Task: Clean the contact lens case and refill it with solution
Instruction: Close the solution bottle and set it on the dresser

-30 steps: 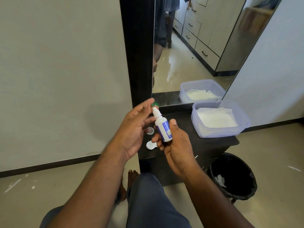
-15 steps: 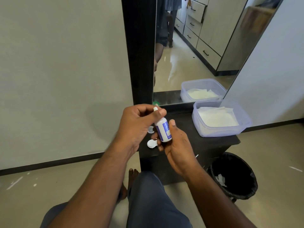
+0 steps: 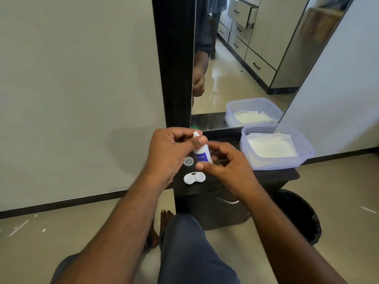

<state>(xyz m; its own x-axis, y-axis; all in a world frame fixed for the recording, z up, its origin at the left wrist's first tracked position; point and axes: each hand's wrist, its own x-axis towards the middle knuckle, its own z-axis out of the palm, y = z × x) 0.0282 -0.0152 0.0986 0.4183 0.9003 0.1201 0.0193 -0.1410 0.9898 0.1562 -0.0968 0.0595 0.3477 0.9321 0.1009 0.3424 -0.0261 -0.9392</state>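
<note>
White plastic solution bottle [image 3: 202, 153] with a blue label, held upright above the dark cabinet top [image 3: 266, 175]. Left hand [image 3: 170, 152]: fingers curled, thumb and forefinger pinching the bottle's neck just under the nozzle. Right hand [image 3: 225, 162]: fingers bent loosely around the lower body of the bottle; blurred, so contact cannot be confirmed and I cannot tell whether it grips.

Contact lens case [image 3: 194, 178]: white, two wells, lying flat on the cabinet top near its front left corner, directly below the hands, not touched by either. A small clear round lid [image 3: 188, 161] lies just behind it, close to the left edge, partly under the left hand. A green cap [image 3: 194, 126] sits at the foot of the mirror [image 3: 246, 58], mostly hidden by the left hand.

Clear tub [image 3: 307, 152] holding white tissues fills the right part of the top; its right wall overhangs the right edge slightly. Bare surface lies between tub and case, under the right hand.

Black waste bin [image 3: 303, 218] stands on the floor just right of the cabinet. Wall to the left, well apart from the left forearm.
</note>
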